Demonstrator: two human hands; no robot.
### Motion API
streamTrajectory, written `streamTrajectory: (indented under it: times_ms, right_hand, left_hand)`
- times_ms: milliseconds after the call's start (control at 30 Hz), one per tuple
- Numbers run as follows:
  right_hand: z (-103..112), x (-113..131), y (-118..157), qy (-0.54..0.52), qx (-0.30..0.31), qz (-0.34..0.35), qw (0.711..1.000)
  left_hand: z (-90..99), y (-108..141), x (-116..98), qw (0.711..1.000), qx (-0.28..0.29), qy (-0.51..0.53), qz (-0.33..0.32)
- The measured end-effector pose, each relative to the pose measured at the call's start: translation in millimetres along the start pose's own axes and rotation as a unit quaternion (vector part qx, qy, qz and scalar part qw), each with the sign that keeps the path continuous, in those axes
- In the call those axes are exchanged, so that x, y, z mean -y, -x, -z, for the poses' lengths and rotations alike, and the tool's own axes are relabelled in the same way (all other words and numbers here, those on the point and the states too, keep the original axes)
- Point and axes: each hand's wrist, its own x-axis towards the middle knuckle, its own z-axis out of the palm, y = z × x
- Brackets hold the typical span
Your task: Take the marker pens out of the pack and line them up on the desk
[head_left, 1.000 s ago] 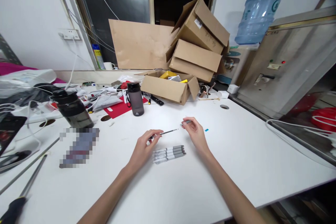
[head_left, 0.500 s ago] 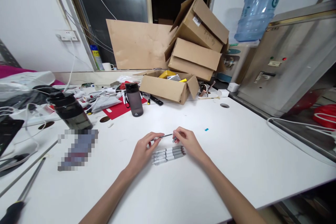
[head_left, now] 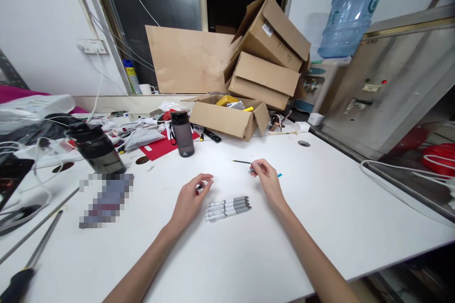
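Note:
Several grey-and-white pens (head_left: 227, 209) lie side by side on the white table (head_left: 227, 260), between my forearms. My left hand (head_left: 194, 196), up and left of them, is closed around a small pen part, mostly hidden by the fingers, with a pale tip showing. Up and right of the pens, my right hand (head_left: 266, 180) pinches a thin dark pen refill (head_left: 241, 161) with a yellowish tip pointing left. A grey piece also shows at its fingertips. The hands are apart.
A dark bottle (head_left: 183, 135) stands near an open cardboard box (head_left: 223, 120). Another bottle (head_left: 97, 151) tilts at the left, with cables behind. A screwdriver (head_left: 39, 251) lies front left. A small blue scrap (head_left: 279, 175) lies beside my right hand.
My right hand has moved up and right, drawing the dark refill away from my left hand. My left hand has shifted slightly left. The row of pens has stayed in place.

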Motion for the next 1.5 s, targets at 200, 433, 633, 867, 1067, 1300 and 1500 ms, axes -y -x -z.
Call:
streamTrajectory:
  times_ms: [200, 433, 633, 867, 1067, 1300, 1500]
  right_hand:
    - [-7.9, 0.5, 5.2, 0.009, 0.025, 0.011, 1.000]
    - [-9.4, 1.2, 5.9, 0.010, 0.029, 0.007, 1.000]
    - [-8.5, 0.0, 4.4, 0.012, 0.019, 0.012, 1.000]
    - [-8.6, -0.5, 4.4, 0.013, 0.023, 0.010, 1.000]
    - [-8.3, 1.5, 3.7, 0.007, 0.025, -0.007, 1.000]
    - [-7.8, 6.9, 4.5, 0.007, 0.004, -0.029, 1.000]
    - [-4.1, 5.9, 4.1, 0.031, -0.014, -0.035, 0.999]
  left_hand:
    - [-1.5, 1.4, -1.0, 1.000, 0.022, -0.012, -0.010]
    - [-2.9, 1.7, 3.6, 0.999, 0.033, -0.015, -0.023]
    - [-5.5, 3.0, 4.8, 0.998, 0.043, -0.033, -0.034]
    - [-3.6, 3.3, -0.5, 0.997, 0.053, -0.035, -0.043]
    - [-4.6, 4.3, -0.5, 0.996, 0.056, -0.039, -0.051]
    - [-3.5, 4.2, -0.7, 0.997, 0.054, -0.041, -0.048]
    - [-2.1, 3.0, -0.9, 0.997, 0.060, -0.032, -0.048]
